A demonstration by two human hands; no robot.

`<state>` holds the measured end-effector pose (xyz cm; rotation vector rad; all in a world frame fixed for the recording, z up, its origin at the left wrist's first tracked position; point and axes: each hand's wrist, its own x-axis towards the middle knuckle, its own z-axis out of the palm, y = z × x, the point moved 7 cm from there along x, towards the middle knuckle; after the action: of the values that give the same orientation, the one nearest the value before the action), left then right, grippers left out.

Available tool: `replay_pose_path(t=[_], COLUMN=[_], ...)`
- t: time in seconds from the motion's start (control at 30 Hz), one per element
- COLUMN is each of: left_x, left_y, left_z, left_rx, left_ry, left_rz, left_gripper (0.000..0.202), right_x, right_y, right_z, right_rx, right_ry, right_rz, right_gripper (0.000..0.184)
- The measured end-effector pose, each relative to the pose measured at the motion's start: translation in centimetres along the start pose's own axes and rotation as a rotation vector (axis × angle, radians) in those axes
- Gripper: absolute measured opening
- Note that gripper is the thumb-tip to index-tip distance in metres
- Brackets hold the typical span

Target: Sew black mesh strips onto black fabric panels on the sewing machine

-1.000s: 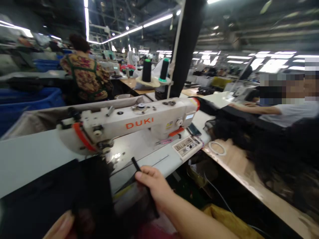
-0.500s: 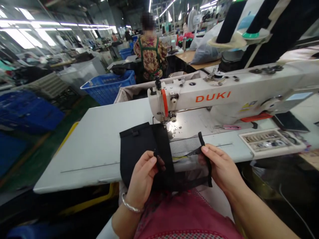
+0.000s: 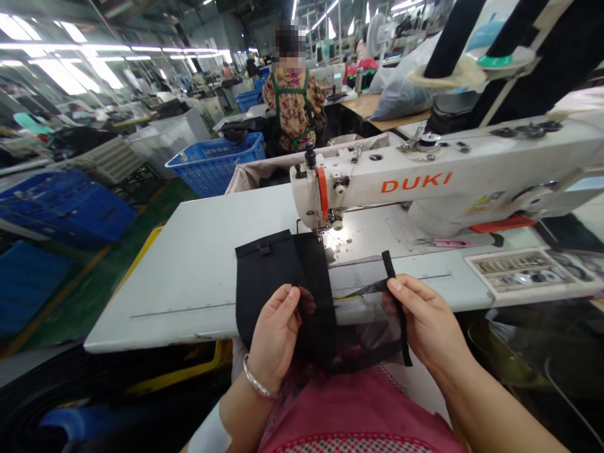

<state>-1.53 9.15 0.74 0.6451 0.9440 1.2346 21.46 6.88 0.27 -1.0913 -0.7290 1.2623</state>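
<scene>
A black fabric piece (image 3: pixel 268 270) lies on the front of the sewing machine table, with a see-through black mesh panel (image 3: pixel 361 270) on its right side. Its near part hangs over the table edge into my lap. My left hand (image 3: pixel 278 327) pinches the mesh near the middle of the piece, thumb against forefinger. At the right end, my right hand (image 3: pixel 425 314) grips the mesh panel's dark bound edge, thumb on top. Between the hands the mesh is spread out. The fabric's back edge reaches the needle area of the white sewing machine (image 3: pixel 415 182).
Pink-handled snips (image 3: pixel 448 243) lie beside the machine base. A white tray of bobbins (image 3: pixel 528 274) stands at the right. Behind the table are a cloth-lined bin (image 3: pixel 245 176) and a blue basket (image 3: pixel 221 160). A person (image 3: pixel 295 94) stands farther back, facing away.
The view has shifted slightly, so the table and machine appear farther right. Both hands keep their hold on the mesh, with little movement against the fabric.
</scene>
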Motion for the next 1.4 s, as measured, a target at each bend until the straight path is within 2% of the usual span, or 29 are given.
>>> replay_pose_path(t=[0.13,0.2,0.27,0.33,0.4,0.43,0.5,0.53,0.6,0.67,0.73,0.83,0.9,0.97,1.03,1.1,1.17,1.23,1.3,1.4], left_x=[0.5,1.0,2.1,3.9,6.3,7.6,10.5,11.9,14.1,15.6,16.4,16.0,14.4,12.0,9.6,8.0,7.9,8.7,9.8,10.7], left_y=[0.8,2.2,4.8,7.8,9.9,9.9,8.8,7.8,5.6,3.7,2.8,3.6,4.9,5.7,5.3,3.9,2.3,1.2,0.8,1.1], left_z=[-0.8,-1.2,-1.3,-0.8,0.7,1.7,2.9,3.4,4.3,4.8,5.2,5.7,6.0,6.0,5.7,5.1,4.3,3.7,3.4,3.3], left_rx=[0.024,0.067,0.19,0.477,0.934,1.186,1.384,1.436,1.502,1.56,1.603,1.655,1.681,1.716,1.783,1.841,1.856,1.836,1.806,1.779], left_ry=[0.003,-0.013,-0.047,-0.102,-0.19,-0.261,-0.35,-0.382,-0.42,-0.438,-0.442,-0.447,-0.44,-0.419,-0.401,-0.401,-0.424,-0.483,-0.554,-0.608], left_rz=[0.018,0.021,0.076,0.206,0.375,0.431,0.446,0.447,0.455,0.473,0.494,0.532,0.573,0.628,0.692,0.751,0.774,0.766,0.753,0.744], left_gripper=[0.02,0.019,0.016,0.014,0.016,0.017,0.012,0.009,0.007,0.007,0.009,0.012,0.013,0.018,0.026,0.03,0.038,0.041,0.042,0.043], right_x=[0.0,0.0,-0.2,-0.7,-1.5,-1.9,-2.4,-2.2,-0.8,1.2,3.1,5.2,5.8,6.0,5.8,5.9,6.4,7.2,8.3,9.5], right_y=[0.9,1.5,2.3,3.2,3.8,3.9,3.9,3.7,2.8,1.6,1.0,1.7,2.5,2.7,2.7,2.4,2.2,2.1,2.1,2.0], right_z=[0.3,0.6,1.7,3.9,6.7,8.1,10.0,10.3,9.8,8.6,7.9,8.1,8.5,8.7,8.7,8.7,8.8,8.8,8.8,8.6], right_rx=[0.007,-0.035,-0.149,-0.317,-0.507,-0.602,-0.785,-0.874,-1.044,-1.171,-1.249,-1.38,-1.472,-1.507,-1.504,-1.486,-1.464,-1.444,-1.428,-1.426], right_ry=[-0.054,-0.094,-0.16,-0.265,-0.417,-0.5,-0.629,-0.655,-0.613,-0.517,-0.488,-0.591,-0.642,-0.635,-0.615,-0.611,-0.643,-0.7,-0.72,-0.67], right_rz=[0.047,0.041,-0.003,-0.06,-0.164,-0.236,-0.385,-0.45,-0.571,-0.699,-0.802,-0.863,-0.873,-0.865,-0.863,-0.865,-0.868,-0.875,-0.889,-0.891], right_gripper=[0.026,0.025,0.024,0.023,0.019,0.015,0.011,0.012,0.017,0.025,0.035,0.045,0.045,0.043,0.044,0.043,0.041,0.038,0.039,0.04])
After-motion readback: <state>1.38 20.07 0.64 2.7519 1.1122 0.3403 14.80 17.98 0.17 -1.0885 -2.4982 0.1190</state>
